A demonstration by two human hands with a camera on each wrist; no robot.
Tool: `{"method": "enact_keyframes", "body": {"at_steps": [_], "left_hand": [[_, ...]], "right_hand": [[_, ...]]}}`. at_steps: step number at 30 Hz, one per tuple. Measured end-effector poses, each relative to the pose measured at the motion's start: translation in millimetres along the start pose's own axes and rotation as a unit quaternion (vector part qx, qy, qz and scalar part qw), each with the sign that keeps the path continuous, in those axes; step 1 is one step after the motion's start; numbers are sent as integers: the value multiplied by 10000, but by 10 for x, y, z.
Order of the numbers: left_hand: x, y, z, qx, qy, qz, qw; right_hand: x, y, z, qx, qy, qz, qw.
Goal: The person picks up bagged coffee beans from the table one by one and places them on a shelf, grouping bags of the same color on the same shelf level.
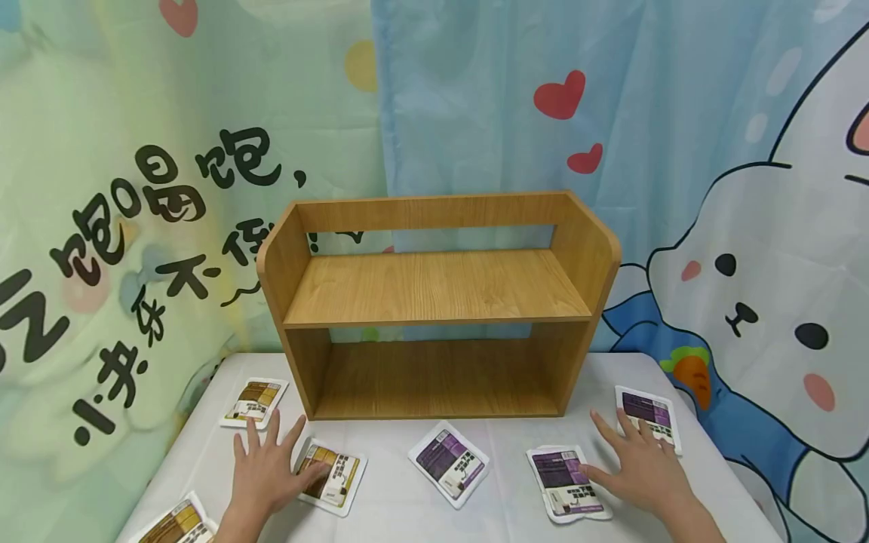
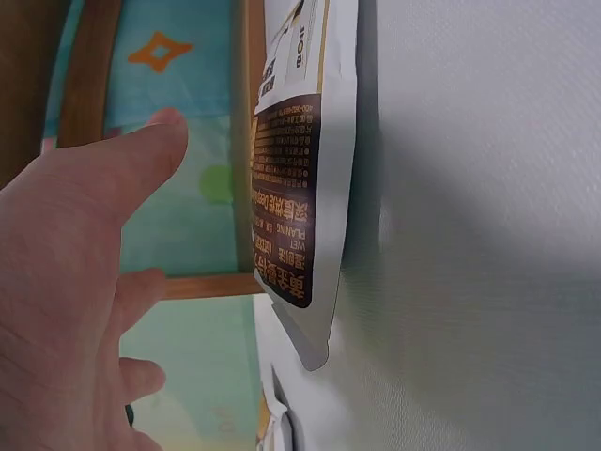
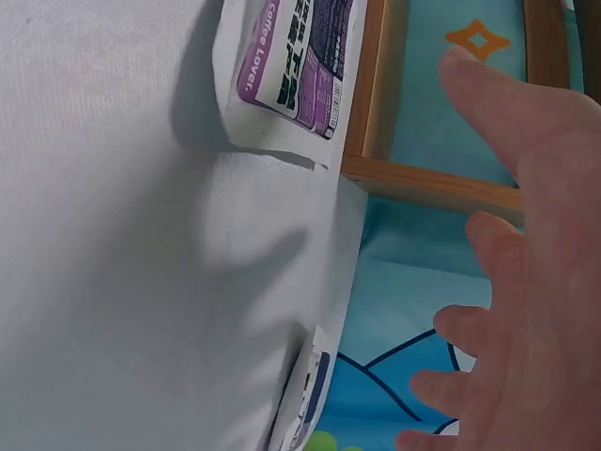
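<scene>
My left hand [image 1: 266, 467] hovers with fingers spread over the table's left side, its thumb overlapping a gold-and-white coffee packet [image 1: 341, 483] in the head view. In the left wrist view that packet [image 2: 291, 188] lies below the thumb, apart from it. On the right, my right hand [image 1: 645, 471] is spread too, its thumb at the edge of some stacked purple-and-white coffee packets [image 1: 566, 486]. Its fingers partly cover another purple packet [image 1: 645, 407] farther back. The right wrist view shows a purple packet [image 3: 300, 66] apart from the thumb. Neither hand holds anything.
A two-tier wooden shelf [image 1: 434, 286] stands at the back of the white-covered table [image 1: 380, 520]. Another purple packet [image 1: 449, 464] lies in front of it. More gold packets lie at far left [image 1: 254, 401] and front left [image 1: 179, 526]. Printed curtains [image 1: 462, 151] hang behind.
</scene>
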State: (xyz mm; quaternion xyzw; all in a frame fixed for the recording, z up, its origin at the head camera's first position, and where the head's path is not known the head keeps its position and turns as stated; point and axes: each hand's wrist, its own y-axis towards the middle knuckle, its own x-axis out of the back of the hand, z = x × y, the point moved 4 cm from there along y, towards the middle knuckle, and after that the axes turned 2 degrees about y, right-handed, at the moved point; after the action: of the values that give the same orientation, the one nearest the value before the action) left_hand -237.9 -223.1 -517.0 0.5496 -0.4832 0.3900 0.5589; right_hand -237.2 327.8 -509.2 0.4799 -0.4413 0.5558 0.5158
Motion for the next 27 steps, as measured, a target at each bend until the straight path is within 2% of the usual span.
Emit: {"method": "enact_keyframes", "body": {"at_steps": [4,10,17,23,27], "left_hand": [[1,-4,7,-4,-30,-45,10000],[-3,18,6,39,-120,60,9999],[40,63,-61,-12,-529,204,9984],[212,151,-114,-230,-641,-143,9976],[326,201,-82,-330,-664,-404,9964]], "right_hand": [[-7,-10,19,-8,171,54,9998],[32,14,70,103,436,118,9989],[30,18,133,-68,897,343,9954],[-16,-13,172,-148,1170,388,9923],[-31,-12,219,-56,1352,389,9900]]}}
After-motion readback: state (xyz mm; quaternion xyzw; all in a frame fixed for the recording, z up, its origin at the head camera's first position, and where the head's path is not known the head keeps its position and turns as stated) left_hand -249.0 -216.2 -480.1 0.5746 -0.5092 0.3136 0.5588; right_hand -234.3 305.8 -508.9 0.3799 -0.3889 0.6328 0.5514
